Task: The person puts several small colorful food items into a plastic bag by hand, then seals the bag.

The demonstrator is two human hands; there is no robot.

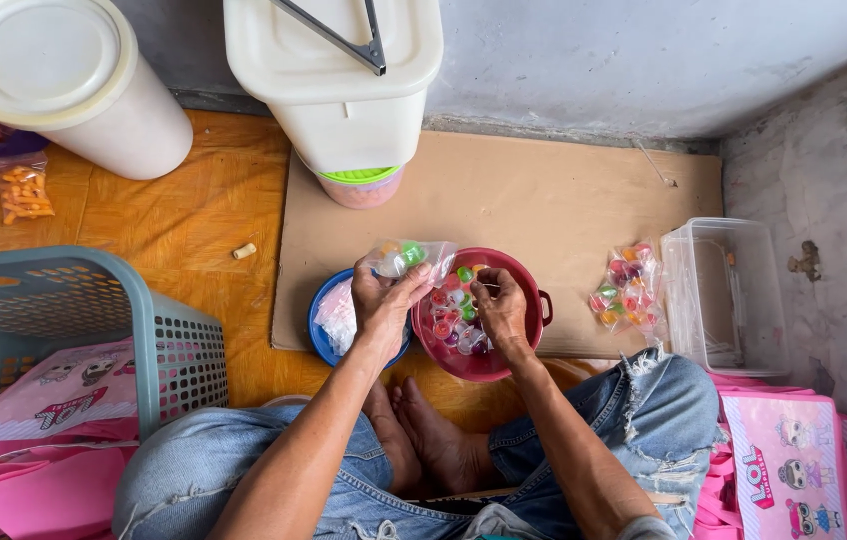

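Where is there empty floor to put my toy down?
The brown cardboard is bare between the white bin, the red bowl and the clear box. Orange floor is free beside the blue basket. Around both hands it is crowded.

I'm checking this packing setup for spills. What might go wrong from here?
The small clear bag hangs open in the left hand, pinched at one side, so the jelly cups inside may tip out. The right hand works inside the red bowl, which sits at the cardboard sheet's edge and may tilt.
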